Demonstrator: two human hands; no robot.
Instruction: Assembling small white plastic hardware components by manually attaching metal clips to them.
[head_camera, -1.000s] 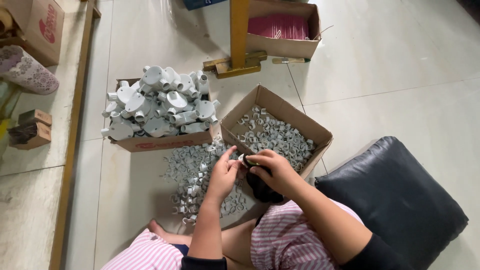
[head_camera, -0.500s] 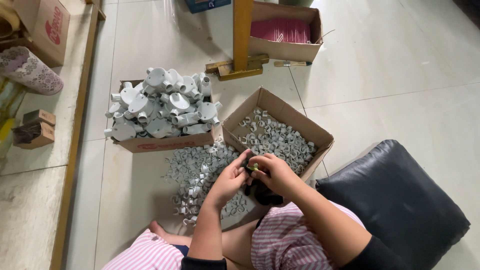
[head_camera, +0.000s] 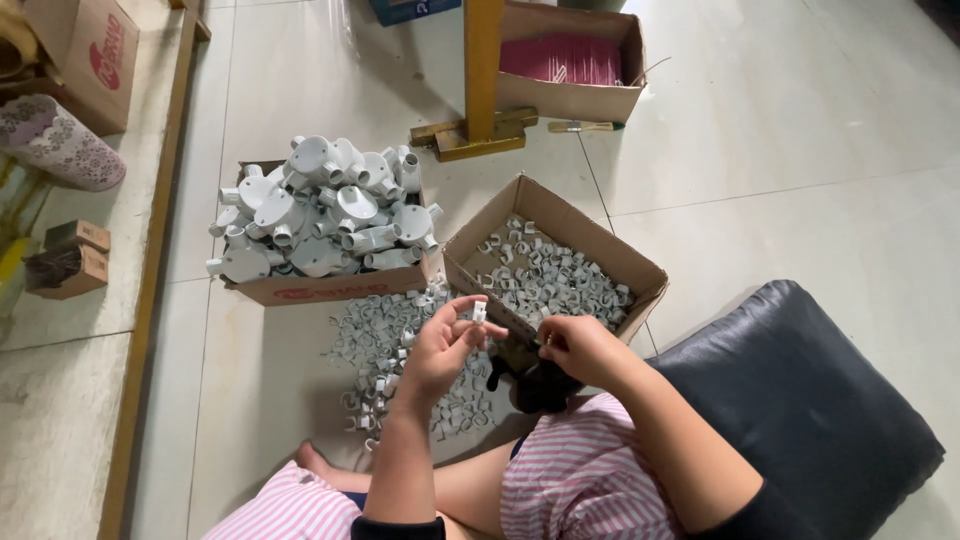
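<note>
Centrally, the left hand (head_camera: 445, 345) pinches a small white clip (head_camera: 479, 312) above the floor pile (head_camera: 385, 350); the right hand (head_camera: 575, 345) seems closed on a dark tool (head_camera: 540, 385). Keep that pinch steady.

Colours noted, head view. Small clip (head_camera: 479, 312) in left hand (head_camera: 445, 345): pale grey-white. Loose clips (head_camera: 385, 345) heaped on floor (head_camera: 800, 130): same light grey. Floor: off-white tile, thin dark joints. Clip box (head_camera: 600, 255): plain brown cardboard, grey-white contents. Junction fittings (head_camera: 320, 205): white to light grey, in brown carton (head_camera: 330, 288) with red print. Far box (head_camera: 575, 98): brown, magenta-pink contents. Post (head_camera: 482, 60): yellow-ochre. Cushion (head_camera: 810, 400): black. Clothing (head_camera: 580, 485): pink-and-white stripes. Roll (head_camera: 60, 150) at left: mauve, lace pattern.
</note>
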